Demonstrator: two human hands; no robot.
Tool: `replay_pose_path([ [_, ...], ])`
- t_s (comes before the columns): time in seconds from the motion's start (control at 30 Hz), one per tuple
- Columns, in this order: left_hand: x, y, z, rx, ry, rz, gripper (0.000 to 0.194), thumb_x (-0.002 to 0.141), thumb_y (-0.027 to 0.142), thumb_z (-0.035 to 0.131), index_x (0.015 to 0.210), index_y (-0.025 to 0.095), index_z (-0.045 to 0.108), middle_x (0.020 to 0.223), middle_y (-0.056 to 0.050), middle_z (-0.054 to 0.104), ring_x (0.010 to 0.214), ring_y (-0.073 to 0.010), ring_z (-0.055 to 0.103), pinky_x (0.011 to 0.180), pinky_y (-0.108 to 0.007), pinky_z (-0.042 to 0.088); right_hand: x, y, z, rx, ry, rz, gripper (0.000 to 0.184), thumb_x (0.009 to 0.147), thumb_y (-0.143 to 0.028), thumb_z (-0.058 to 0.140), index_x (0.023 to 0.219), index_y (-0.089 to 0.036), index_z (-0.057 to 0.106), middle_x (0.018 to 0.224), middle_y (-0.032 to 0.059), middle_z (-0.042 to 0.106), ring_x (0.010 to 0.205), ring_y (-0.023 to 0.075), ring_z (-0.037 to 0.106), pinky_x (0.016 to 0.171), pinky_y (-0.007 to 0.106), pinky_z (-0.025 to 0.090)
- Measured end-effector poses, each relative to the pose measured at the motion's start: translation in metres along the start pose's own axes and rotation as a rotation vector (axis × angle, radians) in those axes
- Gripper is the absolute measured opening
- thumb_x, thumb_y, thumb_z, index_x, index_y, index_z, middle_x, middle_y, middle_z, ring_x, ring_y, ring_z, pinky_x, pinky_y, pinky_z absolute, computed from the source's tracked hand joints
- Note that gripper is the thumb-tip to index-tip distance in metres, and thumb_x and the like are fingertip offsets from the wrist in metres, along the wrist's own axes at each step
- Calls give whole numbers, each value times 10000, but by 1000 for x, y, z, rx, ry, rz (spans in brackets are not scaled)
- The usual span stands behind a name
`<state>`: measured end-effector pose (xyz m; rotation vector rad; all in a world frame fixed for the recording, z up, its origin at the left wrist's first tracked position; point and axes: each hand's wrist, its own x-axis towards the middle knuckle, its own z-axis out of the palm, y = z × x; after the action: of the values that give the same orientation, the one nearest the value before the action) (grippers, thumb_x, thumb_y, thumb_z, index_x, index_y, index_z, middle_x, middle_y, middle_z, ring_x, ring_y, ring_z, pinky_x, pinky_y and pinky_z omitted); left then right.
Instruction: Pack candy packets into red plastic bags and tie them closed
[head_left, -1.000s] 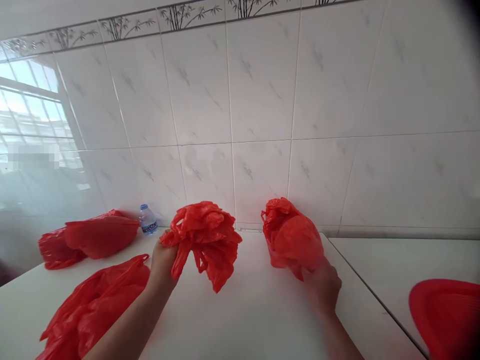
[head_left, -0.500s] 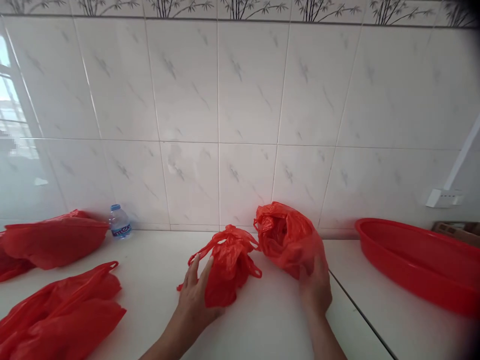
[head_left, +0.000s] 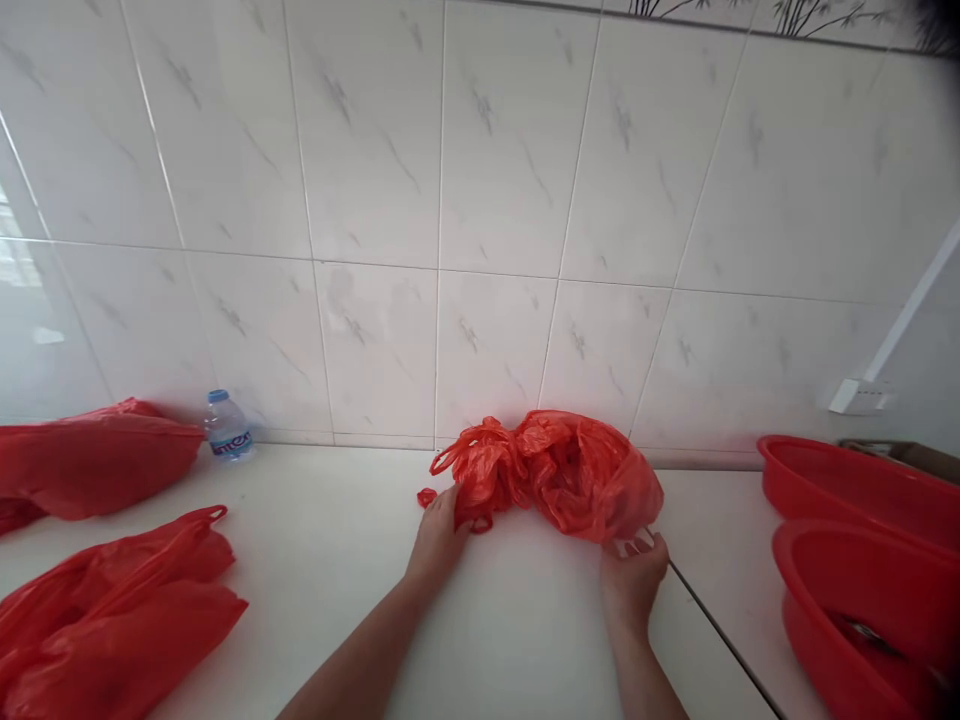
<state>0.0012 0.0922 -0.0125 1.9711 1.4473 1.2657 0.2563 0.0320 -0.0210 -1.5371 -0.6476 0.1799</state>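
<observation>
Two crumpled red plastic bags lie against each other on the white counter near the tiled wall. My left hand (head_left: 439, 535) grips the smaller bundle (head_left: 480, 470) from below, fingers curled into its folds. The larger, fuller bag (head_left: 592, 475) sits to its right, its mouth toward the smaller one. My right hand (head_left: 634, 580) holds that bag's lower right edge, fingers curled under the plastic.
More red bags lie at the left: one at the front (head_left: 112, 610) and one by the wall (head_left: 90, 455). A small water bottle (head_left: 227, 428) stands beside the wall. Two red basins (head_left: 862, 540) sit at the right. A counter seam (head_left: 712, 630) runs diagonally.
My left hand has pushed the smaller bundle right, up against the larger bag's mouth. The right hand stayed on the larger bag. The view has swung right and tilted down, showing a second basin.
</observation>
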Motion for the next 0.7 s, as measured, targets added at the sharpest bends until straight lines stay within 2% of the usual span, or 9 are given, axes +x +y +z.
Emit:
replay_pose_path([
  [0.07,0,-3,-7,-54,81,-22,324,779,175,482,1081,233,586,1075,-60,638,1054,-232,548,926,-385,405,-8,0,0,-58,-1,57,704,655,-377,579,1263,-88,371,1041,172,554,818,272,585,667,379,447],
  [0.13,2,-6,-15,-103,183,-57,194,822,235,458,933,221,616,1069,-70,628,1056,-245,525,933,-405,387,-21,-4,0,-107,-55,78,540,663,-347,559,1146,-119,476,910,117,592,713,247,576,633,366,430],
  [0.27,6,-10,-25,-237,311,-111,276,868,387,437,758,199,607,1107,-91,587,1081,-268,473,955,-419,349,-62,-15,5,-123,-287,12,242,698,-341,542,895,-213,603,774,31,629,693,212,585,665,316,429],
  [0.37,6,-10,-25,-402,272,-133,338,893,452,398,828,202,616,939,-51,620,918,-221,541,826,-352,429,-97,-27,17,-106,-535,-51,209,761,-403,516,823,-230,616,773,23,650,703,200,595,662,294,434],
  [0.43,5,-11,-23,-515,221,-156,348,899,467,401,856,193,613,833,-25,619,797,-186,563,721,-311,456,-116,-37,32,-79,-625,-43,272,792,-449,498,898,-221,603,796,33,653,686,196,598,654,295,444],
  [0.5,3,-11,-19,-615,158,-186,327,906,446,431,891,170,606,801,-14,613,726,-156,574,661,-296,472,-129,-48,53,-23,-606,1,396,778,-482,531,1066,-211,557,905,59,659,714,202,616,660,300,463],
  [0.6,1,-13,-15,-733,36,-236,273,901,379,507,1010,142,588,912,-36,629,748,-143,608,669,-318,515,-138,-62,85,97,-513,41,632,717,-467,616,1258,-192,441,1133,116,615,914,237,623,727,308,479],
  [0.63,1,-14,-14,-760,1,-253,271,897,358,526,1049,141,580,967,-48,628,782,-150,617,687,-333,527,-139,-64,93,127,-500,44,626,708,-447,625,1252,-190,452,1149,117,612,960,241,612,749,307,477],
  [0.7,1,-17,-14,-798,-35,-284,282,891,333,543,1106,151,567,1060,-66,616,858,-171,621,732,-361,536,-138,-64,103,162,-511,49,476,712,-412,613,1128,-190,549,1046,94,653,924,232,619,744,301,475],
])
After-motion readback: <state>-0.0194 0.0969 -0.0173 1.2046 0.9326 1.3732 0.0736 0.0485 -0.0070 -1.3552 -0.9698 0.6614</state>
